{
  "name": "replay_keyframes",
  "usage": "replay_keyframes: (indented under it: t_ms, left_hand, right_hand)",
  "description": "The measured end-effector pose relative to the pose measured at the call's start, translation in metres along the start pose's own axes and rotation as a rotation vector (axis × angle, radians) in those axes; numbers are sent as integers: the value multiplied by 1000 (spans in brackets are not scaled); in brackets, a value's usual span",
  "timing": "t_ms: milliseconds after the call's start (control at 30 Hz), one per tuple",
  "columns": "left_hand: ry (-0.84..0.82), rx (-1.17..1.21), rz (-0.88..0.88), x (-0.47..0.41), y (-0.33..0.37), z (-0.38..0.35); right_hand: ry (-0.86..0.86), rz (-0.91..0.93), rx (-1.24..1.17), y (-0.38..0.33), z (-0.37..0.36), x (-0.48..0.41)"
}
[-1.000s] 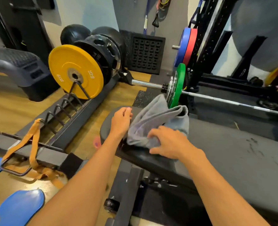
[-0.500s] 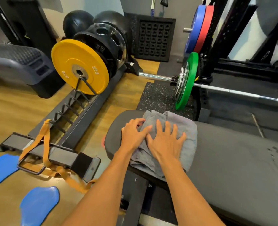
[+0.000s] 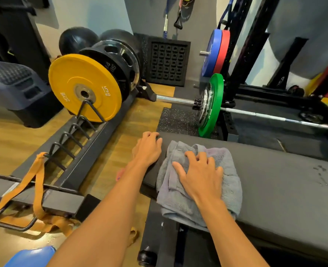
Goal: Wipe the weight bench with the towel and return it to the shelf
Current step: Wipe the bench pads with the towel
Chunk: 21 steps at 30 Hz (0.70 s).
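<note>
A crumpled grey towel lies on the left end of the black weight bench pad, its near edge hanging over the pad's side. My right hand presses down on the towel with its fingers bunched into the cloth. Just left of the towel, my left hand sits on the bench's end, fingers curled over the far corner. No shelf is in view.
A few dark spots mark the pad to the right. A barbell with a green plate lies just beyond the bench. A floor rack holding a yellow plate and an orange strap is on the left.
My left hand has come off the towel and moved left onto the bench's end. The right hand went from flat to bunching the towel, which has shifted slightly right along the pad.
</note>
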<state>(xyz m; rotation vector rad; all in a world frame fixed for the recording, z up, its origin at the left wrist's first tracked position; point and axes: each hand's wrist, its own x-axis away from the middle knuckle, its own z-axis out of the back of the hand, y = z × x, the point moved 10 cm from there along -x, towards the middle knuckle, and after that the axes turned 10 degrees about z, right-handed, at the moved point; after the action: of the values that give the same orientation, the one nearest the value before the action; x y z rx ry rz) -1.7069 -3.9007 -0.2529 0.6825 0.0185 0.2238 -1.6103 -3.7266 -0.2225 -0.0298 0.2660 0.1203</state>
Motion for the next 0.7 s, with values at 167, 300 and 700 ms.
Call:
replay_keyframes:
  t_ms: [167,300,700]
  left_hand:
    - [-142,190,43,-50,-1,-13]
    - [-108,255,51,-60,-5,-20]
    - [-182,277,148,-38,-10,-14]
  right_hand:
    - [64,-27,40,3,-17,-41]
    - [34,-47,0,-1,-36,-113]
    - [1,-61,-71,-32,-16,-53]
